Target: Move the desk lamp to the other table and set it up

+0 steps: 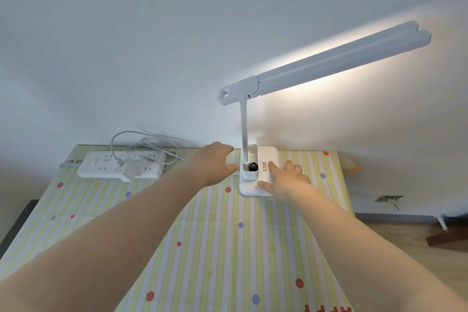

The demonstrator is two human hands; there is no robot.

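Lamp: your desk lamp (255,170) stands upright at the far edge of the striped table (202,235), base close to the wall, its double light bar (342,68) lit and reaching up to the right.
Base: white and flat, with a small cup (250,162) by the stem holding a dark object you cannot identify from here.
Right hand: your right hand (286,177) lies on the base with fingers spread and fairly straight, index on the labelled top, thumb at the near edge; it grips nothing.
Left hand: your left hand (215,162) sits just left of the cup, fingers and thumb parted in a loose C toward the stem's foot; whether it touches the lamp cannot be told.
Power: a white power strip (120,167) lies well left on the same table, a plug block in it and a loose white cable (149,147) coiled above; the cable's route to the lamp is hidden behind your left hand.
Stage: setup looks nearly finished, judging by the lit bar.
Risk, tipping: the long bar overhangs the base, so a push high on the stem could topple it.
Risk, cable: sliding the base rightward could tug the slack and pull the plug loose.
Risk, switch: your index pressing the top might turn the light off.
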